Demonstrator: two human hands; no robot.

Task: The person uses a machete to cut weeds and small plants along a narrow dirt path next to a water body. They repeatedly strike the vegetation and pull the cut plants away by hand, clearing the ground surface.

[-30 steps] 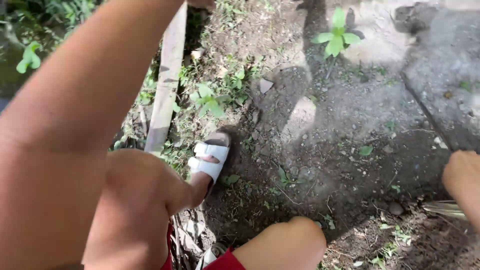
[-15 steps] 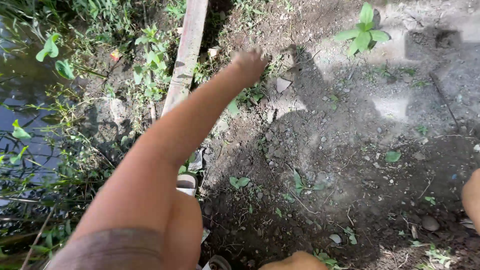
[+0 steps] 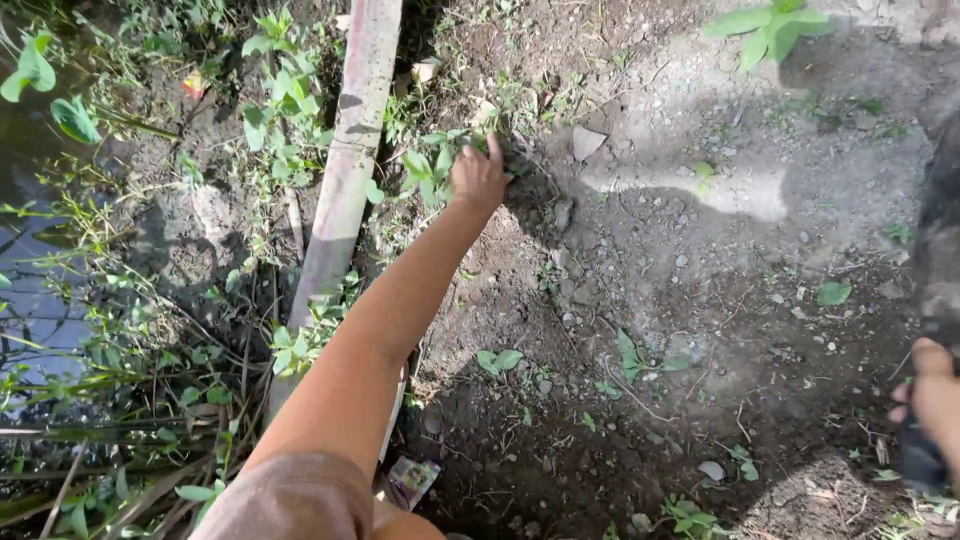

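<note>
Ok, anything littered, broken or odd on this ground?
One scrap: a small colourful wrapper lies crumpled in the soil beneath the outstretched arm, litter among the weeds. The left hand grips a leafy weed beside the pale pole. Nothing looks broken.

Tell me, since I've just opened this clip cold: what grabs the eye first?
The left hand, on a long outstretched arm, closes on a leafy weed beside a pale pole lying across the soil. At the right edge, the right hand grips a dark handle.
</note>
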